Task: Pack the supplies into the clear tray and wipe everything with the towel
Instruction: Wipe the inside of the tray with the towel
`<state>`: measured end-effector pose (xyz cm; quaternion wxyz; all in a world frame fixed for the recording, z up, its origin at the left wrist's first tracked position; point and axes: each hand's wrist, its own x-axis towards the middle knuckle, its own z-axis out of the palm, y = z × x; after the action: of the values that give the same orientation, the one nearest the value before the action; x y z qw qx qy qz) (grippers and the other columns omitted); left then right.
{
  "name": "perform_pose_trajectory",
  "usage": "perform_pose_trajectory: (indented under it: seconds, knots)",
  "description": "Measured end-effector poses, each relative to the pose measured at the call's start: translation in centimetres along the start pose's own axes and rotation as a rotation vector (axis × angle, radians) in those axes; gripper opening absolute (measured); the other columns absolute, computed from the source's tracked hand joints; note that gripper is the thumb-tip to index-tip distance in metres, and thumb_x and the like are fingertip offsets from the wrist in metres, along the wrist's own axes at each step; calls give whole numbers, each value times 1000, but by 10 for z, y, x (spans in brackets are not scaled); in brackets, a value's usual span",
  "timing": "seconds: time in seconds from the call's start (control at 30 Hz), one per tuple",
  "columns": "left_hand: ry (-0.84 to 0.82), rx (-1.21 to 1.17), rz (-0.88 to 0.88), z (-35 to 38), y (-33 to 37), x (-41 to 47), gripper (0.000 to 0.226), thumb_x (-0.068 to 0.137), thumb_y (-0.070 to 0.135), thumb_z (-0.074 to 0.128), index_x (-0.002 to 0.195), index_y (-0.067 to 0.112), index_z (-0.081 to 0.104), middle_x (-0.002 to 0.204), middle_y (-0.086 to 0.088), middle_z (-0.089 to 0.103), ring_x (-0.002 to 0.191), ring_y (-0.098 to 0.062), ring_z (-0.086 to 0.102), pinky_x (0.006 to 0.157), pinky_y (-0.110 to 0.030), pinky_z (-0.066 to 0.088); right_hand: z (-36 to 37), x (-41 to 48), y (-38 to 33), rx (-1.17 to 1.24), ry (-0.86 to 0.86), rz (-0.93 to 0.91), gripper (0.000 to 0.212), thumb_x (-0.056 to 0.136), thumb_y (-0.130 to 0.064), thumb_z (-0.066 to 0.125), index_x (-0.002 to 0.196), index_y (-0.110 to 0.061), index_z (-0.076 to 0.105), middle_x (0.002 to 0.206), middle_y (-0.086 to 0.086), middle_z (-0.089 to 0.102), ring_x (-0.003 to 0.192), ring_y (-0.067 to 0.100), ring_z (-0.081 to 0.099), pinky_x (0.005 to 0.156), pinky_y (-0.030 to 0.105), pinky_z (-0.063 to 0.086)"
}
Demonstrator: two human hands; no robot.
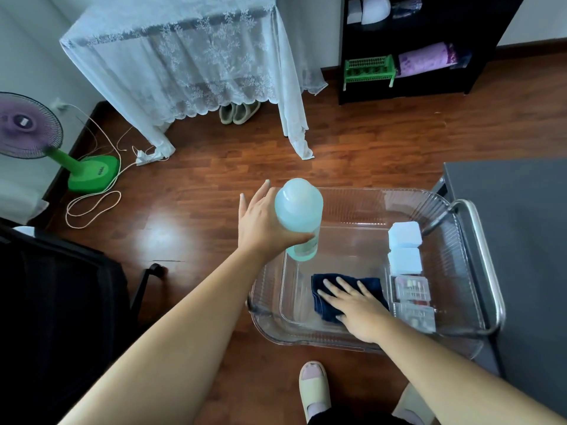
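Observation:
The clear tray (346, 207) rests on a metal-railed cart. My left hand (264, 222) grips a pale blue bottle (299, 207) and holds it upright over the tray's left part, its base just above the tray floor. My right hand (352, 305) presses flat, fingers spread, on a folded dark blue towel (322, 283) lying on the tray floor. Along the tray's right side lie two white blocks (404, 246) and two clear cases of small bits (412, 299).
The cart rail (491, 271) wraps the tray's right side, next to a dark table (521, 225). A black chair (61, 302) stands at left. A green fan (61, 148), loose cables and a lace-covered table (184, 56) are beyond. My slippered foot (313, 391) is below the tray.

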<state>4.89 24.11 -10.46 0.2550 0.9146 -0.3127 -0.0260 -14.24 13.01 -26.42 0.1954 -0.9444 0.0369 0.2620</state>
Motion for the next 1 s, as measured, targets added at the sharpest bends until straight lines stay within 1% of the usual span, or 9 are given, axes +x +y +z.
perform_pose_trajectory:
  seconds: [0.2,0.3,0.47,0.57,0.7,0.8,0.83,0.9,1.0]
  knots:
    - [14,22,15,11,12,12,86,45,62,79,115,22,50,131,6,57,144,-10,22,118,-43,-3,-1,-1,1,6,-2,-7,66,99,-24,40,148,-40,-2,151,-20,-18,146,14,-14,117,46,-8]
    - [10,31,-2,13,15,15,86,45,65,77,114,22,49,133,4,56,144,-10,20,117,-43,-4,-4,-3,0,13,-7,-10,66,100,-24,39,149,-40,-2,155,-17,-15,146,14,-13,117,45,-8]
    - [-2,32,-63,5,11,11,88,47,69,76,114,21,46,138,0,52,145,-12,17,115,-41,-7,-15,-7,-2,18,-52,-16,66,97,-41,41,149,-39,-1,157,-16,-13,146,13,-13,117,45,-7]
    - [-45,35,-75,-2,10,4,91,51,65,78,123,22,43,140,4,50,147,-12,12,116,-43,-7,-28,-10,0,50,-26,-10,65,96,-48,39,149,-38,4,159,-14,-8,147,14,-9,118,44,-4]
    - [68,44,-115,-3,20,-31,100,54,57,83,134,20,36,145,2,40,146,-20,14,118,-38,7,-51,-18,11,45,88,13,58,98,-43,38,150,-35,13,160,-10,1,148,17,-1,118,45,4]
    - [184,102,-69,11,28,-69,81,59,57,78,124,20,45,133,0,48,130,-22,36,108,-36,29,-62,-24,21,61,106,58,55,98,-39,38,149,-30,20,160,-6,11,148,18,6,118,43,9]
    - [172,122,-46,18,29,-80,75,63,57,74,122,21,46,130,1,50,125,-21,40,104,-36,33,-65,-24,24,71,85,80,55,98,-38,39,149,-29,21,160,-5,13,148,17,8,119,42,12]
    - [43,164,-13,35,31,-94,68,71,58,66,125,22,46,129,3,51,121,-20,43,100,-35,36,-68,-24,29,81,35,129,54,98,-37,40,149,-26,25,158,-3,21,146,17,17,118,40,18]
    - [-298,225,-46,67,25,-98,66,81,57,58,133,24,36,133,5,45,124,-20,41,102,-37,35,-66,-22,36,32,59,163,53,94,-36,49,144,-25,35,149,-2,41,136,22,38,110,38,31]
